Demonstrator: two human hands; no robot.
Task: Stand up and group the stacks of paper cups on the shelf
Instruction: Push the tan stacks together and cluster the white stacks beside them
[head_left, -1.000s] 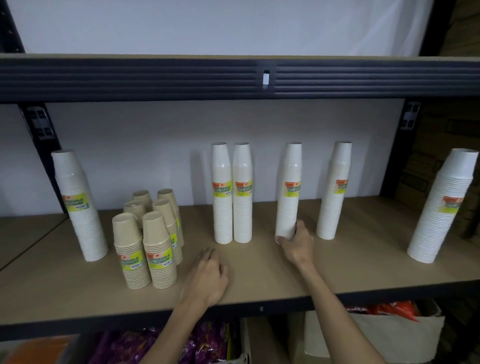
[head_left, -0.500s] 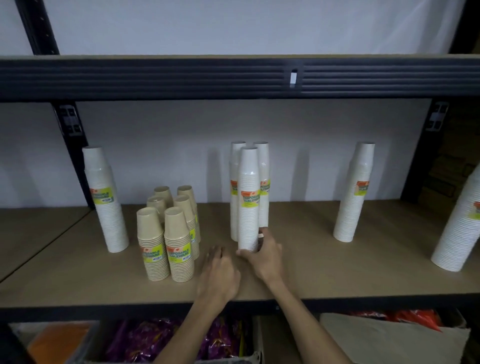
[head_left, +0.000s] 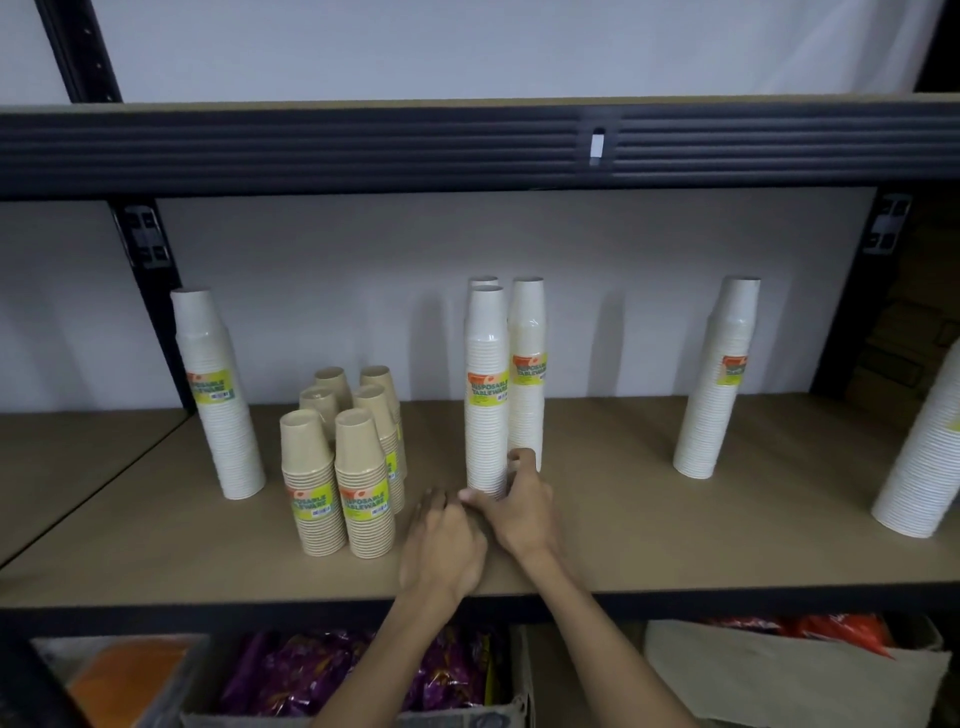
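Your right hand (head_left: 519, 501) is curling thumb and fingers around the base of the front white cup stack (head_left: 487, 395) at centre frame, forearm angling in from lower right. Your left hand (head_left: 444, 545) is lying palm-down on the shelf (head_left: 649, 525), fingers loosely spread, just left of the right. Two more white stacks (head_left: 527, 364) are standing directly behind; tan cup stacks (head_left: 343, 467) are clustering left.

My right hand (head_left: 522, 506) is curling its fingers in a grip, while my left hand (head_left: 441, 545) is lying flat, palm down, beside it.
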